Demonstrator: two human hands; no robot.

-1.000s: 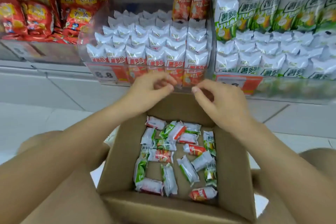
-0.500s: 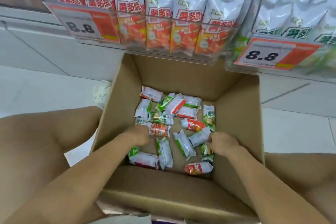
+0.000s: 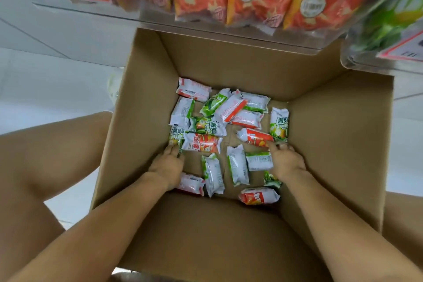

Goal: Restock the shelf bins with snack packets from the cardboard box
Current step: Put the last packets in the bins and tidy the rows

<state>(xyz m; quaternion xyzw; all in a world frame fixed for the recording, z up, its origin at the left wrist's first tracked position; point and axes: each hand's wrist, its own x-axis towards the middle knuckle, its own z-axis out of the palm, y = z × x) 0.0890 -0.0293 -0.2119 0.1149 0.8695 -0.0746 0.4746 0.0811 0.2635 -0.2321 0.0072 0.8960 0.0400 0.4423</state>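
Your left hand [image 3: 168, 162] was down on the floor of the cardboard box [image 3: 137, 103], at about 8 o'clock in the pile. Its fingertips touched the green packet [image 3: 175, 136] against the left wall; whether they had closed on it I could not tell. Your right hand [image 3: 285, 160] sat at 4 o'clock, fingers reaching onto the end of a red packet [image 3: 255, 138], with a white-backed green packet [image 3: 258, 160] just beside its thumb side; grip there also could not be told.

Loose snack packets, red and green mixed, lay scattered over the box floor, some overlapping near 12 o'clock. The shelf bin [image 3: 206, 27] of red packets hung at 12 o'clock above the box; a green bin [image 3: 366, 62] stood at 2 o'clock.

Judgement: the step was gathering. It would have gone best if you took one colour per hand, pinched each packet by its sealed end and not its puffed middle, and lifted straight up clear of the box walls. Overlapping packets were likely to drag neighbours along.
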